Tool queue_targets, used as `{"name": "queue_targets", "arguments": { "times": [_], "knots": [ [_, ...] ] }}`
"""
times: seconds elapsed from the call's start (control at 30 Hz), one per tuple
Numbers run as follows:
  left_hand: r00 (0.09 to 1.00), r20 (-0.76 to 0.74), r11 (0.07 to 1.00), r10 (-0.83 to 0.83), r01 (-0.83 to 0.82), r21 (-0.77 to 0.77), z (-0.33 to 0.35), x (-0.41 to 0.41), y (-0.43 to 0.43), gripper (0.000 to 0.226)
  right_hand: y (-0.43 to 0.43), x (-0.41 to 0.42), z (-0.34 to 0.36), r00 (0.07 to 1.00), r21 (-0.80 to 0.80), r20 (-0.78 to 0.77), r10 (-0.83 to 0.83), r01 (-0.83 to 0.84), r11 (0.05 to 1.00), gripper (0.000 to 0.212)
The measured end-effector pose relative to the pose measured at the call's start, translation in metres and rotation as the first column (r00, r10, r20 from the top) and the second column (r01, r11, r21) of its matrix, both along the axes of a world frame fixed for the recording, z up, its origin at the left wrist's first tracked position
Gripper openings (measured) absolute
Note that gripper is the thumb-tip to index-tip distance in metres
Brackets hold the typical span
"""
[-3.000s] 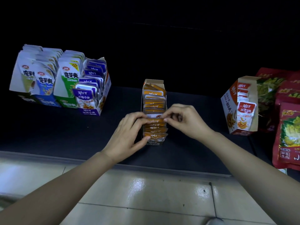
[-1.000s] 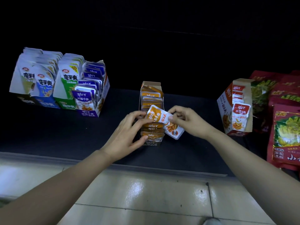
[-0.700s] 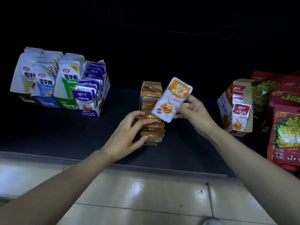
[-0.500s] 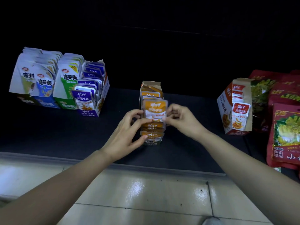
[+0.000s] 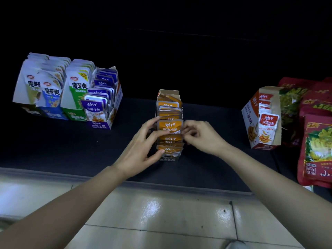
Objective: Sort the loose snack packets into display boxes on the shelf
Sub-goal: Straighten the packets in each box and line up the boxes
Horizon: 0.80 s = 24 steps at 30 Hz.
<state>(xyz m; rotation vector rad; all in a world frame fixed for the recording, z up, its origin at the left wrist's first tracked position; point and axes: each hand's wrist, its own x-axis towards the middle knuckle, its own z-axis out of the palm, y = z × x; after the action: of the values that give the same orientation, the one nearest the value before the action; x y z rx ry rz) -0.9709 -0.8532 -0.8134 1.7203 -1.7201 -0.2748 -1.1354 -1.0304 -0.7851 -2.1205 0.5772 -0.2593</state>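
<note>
Shelf (image 5: 53, 150), orange box (image 5: 168, 92) standing mid-shelf, full of packets.
Left hand (image 5: 142, 150) gripping box from its left side, thumb on front packets; right hand (image 5: 203, 137) pinching right edge of one packet (image 5: 169, 126), upright and raised mid-row inside box, between both hands.
</note>
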Motion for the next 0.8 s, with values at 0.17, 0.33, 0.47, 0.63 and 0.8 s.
{"name": "queue_targets", "arguments": {
  "times": [0.17,0.33,0.47,0.63,0.8],
  "knots": [
    [1.0,0.021,1.0,0.006,-0.006,-0.004,0.001,0.0,-0.003,0.049,-0.001,-0.001,0.011,0.989,-0.027,0.139,-0.056,0.061,0.998,0.009],
    [0.995,0.103,1.0,-0.005,0.007,-0.022,0.001,-0.001,-0.002,0.05,0.006,0.002,0.002,0.992,-0.191,0.123,0.04,-0.016,0.981,0.015],
    [0.986,0.163,0.999,0.012,-0.005,-0.043,0.001,0.0,0.0,0.049,0.002,-0.003,0.004,0.961,-0.135,0.267,-0.065,0.104,0.985,0.017],
    [0.989,0.147,1.0,0.007,-0.003,-0.03,0.002,-0.003,-0.003,0.049,0.0,-0.005,-0.005,0.977,-0.139,0.213,0.001,0.029,0.99,0.029],
    [0.989,0.148,1.0,-0.012,0.014,-0.011,0.001,0.0,-0.007,0.051,-0.002,-0.005,-0.002,0.974,-0.102,0.225,0.024,-0.001,0.995,0.026]
  ]
}}
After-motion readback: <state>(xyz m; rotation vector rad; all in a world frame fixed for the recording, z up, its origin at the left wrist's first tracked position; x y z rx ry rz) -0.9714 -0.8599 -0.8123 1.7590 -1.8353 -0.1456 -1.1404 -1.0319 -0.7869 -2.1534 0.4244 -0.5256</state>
